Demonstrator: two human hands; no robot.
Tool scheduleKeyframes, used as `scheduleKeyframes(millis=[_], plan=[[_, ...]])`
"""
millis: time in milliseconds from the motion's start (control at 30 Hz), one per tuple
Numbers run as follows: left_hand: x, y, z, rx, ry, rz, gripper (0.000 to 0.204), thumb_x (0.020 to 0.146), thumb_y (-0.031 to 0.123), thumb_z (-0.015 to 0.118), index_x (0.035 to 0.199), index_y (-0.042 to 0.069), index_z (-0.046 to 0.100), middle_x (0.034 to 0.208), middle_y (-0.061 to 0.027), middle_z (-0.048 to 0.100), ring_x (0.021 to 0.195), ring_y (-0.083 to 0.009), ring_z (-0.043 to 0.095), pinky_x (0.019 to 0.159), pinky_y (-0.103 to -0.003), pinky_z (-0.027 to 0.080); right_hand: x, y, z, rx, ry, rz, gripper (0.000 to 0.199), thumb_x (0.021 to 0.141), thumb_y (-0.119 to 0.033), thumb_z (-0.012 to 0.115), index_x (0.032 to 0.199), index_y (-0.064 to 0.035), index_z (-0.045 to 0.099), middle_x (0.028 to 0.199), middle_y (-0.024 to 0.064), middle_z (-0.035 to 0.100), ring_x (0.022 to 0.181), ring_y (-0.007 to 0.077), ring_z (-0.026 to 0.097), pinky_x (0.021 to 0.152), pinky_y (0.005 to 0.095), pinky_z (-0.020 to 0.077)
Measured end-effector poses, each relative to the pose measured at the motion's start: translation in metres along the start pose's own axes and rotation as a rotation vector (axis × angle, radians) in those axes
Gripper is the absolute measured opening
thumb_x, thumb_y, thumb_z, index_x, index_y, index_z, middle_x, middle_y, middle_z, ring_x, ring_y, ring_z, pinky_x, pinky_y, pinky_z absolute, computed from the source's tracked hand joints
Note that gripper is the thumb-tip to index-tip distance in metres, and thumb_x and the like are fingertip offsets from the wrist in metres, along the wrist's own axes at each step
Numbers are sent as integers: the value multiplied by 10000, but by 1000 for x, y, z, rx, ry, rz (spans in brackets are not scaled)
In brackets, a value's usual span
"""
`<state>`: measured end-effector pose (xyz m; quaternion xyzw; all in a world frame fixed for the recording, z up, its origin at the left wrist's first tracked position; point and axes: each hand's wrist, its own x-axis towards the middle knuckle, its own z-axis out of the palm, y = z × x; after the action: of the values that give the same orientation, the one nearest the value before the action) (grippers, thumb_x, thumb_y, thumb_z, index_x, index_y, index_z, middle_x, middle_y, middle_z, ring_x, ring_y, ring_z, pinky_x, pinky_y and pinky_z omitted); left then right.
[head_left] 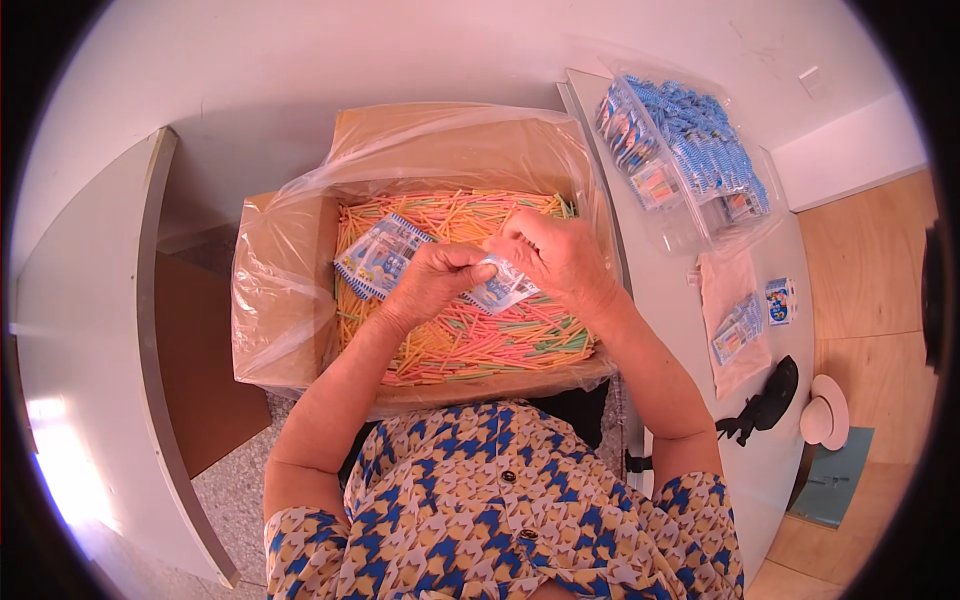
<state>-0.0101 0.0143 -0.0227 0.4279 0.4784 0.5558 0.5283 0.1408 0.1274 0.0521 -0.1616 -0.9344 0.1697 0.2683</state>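
Over a plastic-lined cardboard box (285, 290), both my hands meet at a small blue-and-white printed packet (503, 288). My left hand (437, 278) pinches the packet between thumb and fingers. My right hand (560, 258) is closed at the packet's upper edge, its fingertips partly hidden. Beneath them the box holds a thick layer of thin pastel sticks (480, 350) in pink, yellow, orange and green. Left of my left hand, several more blue-and-white packets (383, 255) lie on the sticks.
To the right, a clear plastic bin (690, 160) full of blue packets stands on a white table (765, 480). Nearer lie a pink cloth (718, 290) with packets on it, a small blue packet (782, 301) and a black object (770, 398). A white panel (90, 330) rises at left.
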Motion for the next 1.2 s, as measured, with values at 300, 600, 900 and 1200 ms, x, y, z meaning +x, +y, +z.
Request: scheduleKeyframes(millis=[300, 600, 900, 1200], plan=[[-2, 8, -1, -168, 52, -1, 206, 906, 175, 662, 1020, 14, 717, 875, -4, 682, 813, -61, 562, 748, -248, 476, -7, -14, -21, 532, -70, 334, 321, 837, -150, 742, 1072, -23, 563, 626, -28, 529, 599, 13, 482, 546, 201, 373], [-2, 10, -2, -156, 34, -31, 200, 905, 138, 654, 1043, 4, 707, 908, -24, 693, 834, -78, 583, 775, -257, 491, -1, -17, -26, 790, 1, 500, 187, 875, -78, 689, 1008, -14, 575, 742, -2, 607, 680, 29, 548, 584, 183, 415], [2, -4, -5, -83, -10, 5, 184, 902, 117, 651, 1035, 5, 710, 899, -26, 696, 826, -72, 587, 766, -252, 495, 10, -7, -47, 639, -128, 500, 137, 863, -94, 699, 858, -15, 587, 720, -23, 595, 641, 22, 511, 554, 190, 400], [0, -6, -4, 35, -63, -45, 155, 891, 85, 659, 1019, 15, 712, 871, -7, 685, 809, -60, 576, 725, -239, 484, 15, -9, -26, 1, -62, 93, 195, 826, -157, 725, 824, -57, 558, 580, 52, 578, 506, 172, 590, 463, 313, 422]])
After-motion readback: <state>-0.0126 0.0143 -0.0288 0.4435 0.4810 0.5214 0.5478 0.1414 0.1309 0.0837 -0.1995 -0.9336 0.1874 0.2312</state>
